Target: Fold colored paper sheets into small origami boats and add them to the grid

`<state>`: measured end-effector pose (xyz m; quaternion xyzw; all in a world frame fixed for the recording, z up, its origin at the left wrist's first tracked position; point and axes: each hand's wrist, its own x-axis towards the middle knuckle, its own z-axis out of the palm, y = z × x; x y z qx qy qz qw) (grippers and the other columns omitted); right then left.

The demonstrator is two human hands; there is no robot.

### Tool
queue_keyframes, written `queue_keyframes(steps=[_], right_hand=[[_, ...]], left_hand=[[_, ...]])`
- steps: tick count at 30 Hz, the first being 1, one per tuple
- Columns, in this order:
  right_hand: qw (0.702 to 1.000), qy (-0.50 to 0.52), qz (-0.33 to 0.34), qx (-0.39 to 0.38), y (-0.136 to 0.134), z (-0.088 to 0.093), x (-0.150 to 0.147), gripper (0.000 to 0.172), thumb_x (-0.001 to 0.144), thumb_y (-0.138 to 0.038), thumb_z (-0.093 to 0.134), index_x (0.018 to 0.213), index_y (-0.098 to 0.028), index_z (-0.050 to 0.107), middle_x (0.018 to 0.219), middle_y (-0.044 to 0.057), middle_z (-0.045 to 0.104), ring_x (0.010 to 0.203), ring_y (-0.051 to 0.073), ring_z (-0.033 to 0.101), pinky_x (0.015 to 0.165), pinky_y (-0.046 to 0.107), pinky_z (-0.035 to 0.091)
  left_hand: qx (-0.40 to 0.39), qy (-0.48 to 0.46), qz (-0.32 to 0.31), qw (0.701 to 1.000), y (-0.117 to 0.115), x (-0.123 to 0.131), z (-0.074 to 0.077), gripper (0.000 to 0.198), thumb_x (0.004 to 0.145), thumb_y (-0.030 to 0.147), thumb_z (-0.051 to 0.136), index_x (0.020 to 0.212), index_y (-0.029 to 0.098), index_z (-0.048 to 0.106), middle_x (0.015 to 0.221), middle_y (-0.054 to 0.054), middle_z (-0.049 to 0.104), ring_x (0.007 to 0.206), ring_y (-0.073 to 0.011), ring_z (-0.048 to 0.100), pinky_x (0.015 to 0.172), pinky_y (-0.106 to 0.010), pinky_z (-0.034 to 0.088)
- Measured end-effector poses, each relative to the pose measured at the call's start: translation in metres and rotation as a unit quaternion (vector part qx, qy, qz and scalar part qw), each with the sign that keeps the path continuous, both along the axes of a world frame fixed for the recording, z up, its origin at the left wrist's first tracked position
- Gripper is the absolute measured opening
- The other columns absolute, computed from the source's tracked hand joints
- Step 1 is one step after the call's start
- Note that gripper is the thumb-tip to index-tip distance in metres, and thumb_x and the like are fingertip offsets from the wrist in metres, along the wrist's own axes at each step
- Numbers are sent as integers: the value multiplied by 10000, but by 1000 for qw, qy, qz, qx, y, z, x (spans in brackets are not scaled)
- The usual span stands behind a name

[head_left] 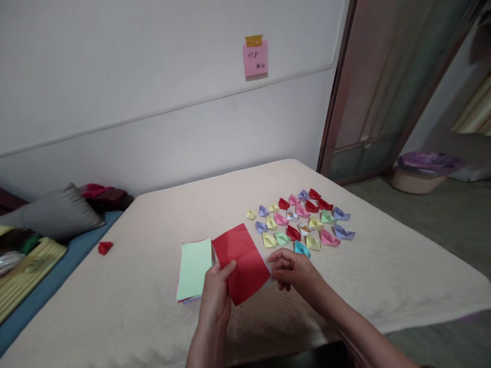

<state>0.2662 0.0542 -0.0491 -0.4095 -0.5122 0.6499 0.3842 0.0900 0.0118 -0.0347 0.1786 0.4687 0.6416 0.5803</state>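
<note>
Survey runs left to right. We note a red paper scrap, crumpled, lying alone on the worktop well left of both hands. Next comes a paper stack with a pale green top sheet, flat on the worktop. The left hand is just near of this stack. Its thumb presses the near left edge of the red sheet and its fingers go behind the paper, so we read them as closed on the sheet. The red sheet is lifted and tilted toward us, its far left corner overlapping the stack's right edge. Its long axis runs from far to near, leaning a little rightward at the near end. It sits between the two hands, each touching one side. The right hand meets the sheet's near right corner with fingers curled narrow. They appear to pinch that corner, though the contact itself is partly hidden. Farther right, folded paper boats in mixed colours lie clustered on the worktop, the nearest just beyond the right hand.
</note>
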Motion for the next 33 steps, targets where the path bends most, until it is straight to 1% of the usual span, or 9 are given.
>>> queue_keyframes(steps=[4, 6, 8, 10, 12, 14, 19, 24, 33], right_hand=[[999, 17, -33, 16, 3, 4, 6, 172, 668, -197, 601, 836, -177, 570, 572, -57, 589, 436, 102, 533, 415, 211, 340], [997, 17, -53, 47, 5, 2, 8, 252, 706, -202, 587, 957, -179, 593, 685, -19, 643, 520, 118, 577, 465, 226, 395], [995, 18, -58, 83, 7, -2, 10, 350, 746, -205, 570, 1096, -205, 589, 853, 25, 683, 693, 152, 638, 598, 267, 474], [992, 21, -36, 119, 8, -5, 11, 382, 781, -200, 547, 1158, -239, 593, 1021, 52, 685, 903, 189, 642, 788, 333, 488], [988, 14, -1, 155, 8, -6, 13, 350, 800, -185, 530, 1123, -262, 639, 1116, 49, 672, 1053, 210, 597, 927, 374, 433], [983, -7, 23, 183, 7, -6, 15, 315, 813, -173, 521, 1059, -279, 686, 1131, 32, 676, 1091, 216, 577, 964, 376, 404], [978, -19, 47, 200, 5, -6, 15, 262, 823, -179, 535, 953, -287, 736, 1003, 19, 724, 945, 211, 637, 848, 334, 465], [982, 0, 43, 181, 6, -7, 11, 243, 787, -166, 563, 890, -277, 753, 892, 10, 739, 846, 196, 653, 751, 291, 484], [992, 32, 23, 123, 6, -1, 9, 115, 680, -210, 680, 756, -249, 758, 785, 3, 737, 715, 171, 649, 653, 263, 494]], left_hand=[[-12, -15, 18, 1000, 0, -6, 1, 196, 644, 162, 747, 817, 105, 677, 748, -93, 740, 743, -239, 701, 704, -327, 532], [-9, -28, 0, 1000, 0, -3, 1, 210, 657, 161, 740, 848, 101, 678, 786, -107, 743, 779, -249, 702, 723, -335, 535], [-5, -42, -23, 999, -1, 0, 2, 243, 673, 156, 729, 904, 99, 676, 843, -119, 743, 821, -258, 699, 739, -339, 536], [-3, -50, -40, 998, -1, 4, 3, 274, 688, 150, 717, 954, 99, 672, 889, -126, 741, 855, -262, 694, 752, -339, 535], [-7, -50, -54, 997, -2, 6, 4, 285, 694, 144, 710, 973, 96, 672, 905, -128, 740, 866, -264, 692, 759, -336, 534], [-9, -53, -73, 996, -3, 7, 5, 290, 696, 142, 707, 980, 91, 675, 922, -134, 739, 868, -266, 691, 765, -337, 531], [-2, -61, -104, 993, -6, 11, 6, 306, 692, 138, 702, 993, 89, 681, 984, -146, 725, 854, -270, 690, 764, -348, 525], [6, -52, -126, 991, -7, 14, 5, 270, 710, 122, 674, 976, 82, 689, 898, -139, 738, 836, -260, 686, 750, -337, 517], [25, -23, -118, 992, -6, 12, 6, 283, 736, 197, 664, 1000, 97, 681, 864, -118, 734, 771, -234, 673, 680, -308, 502]])
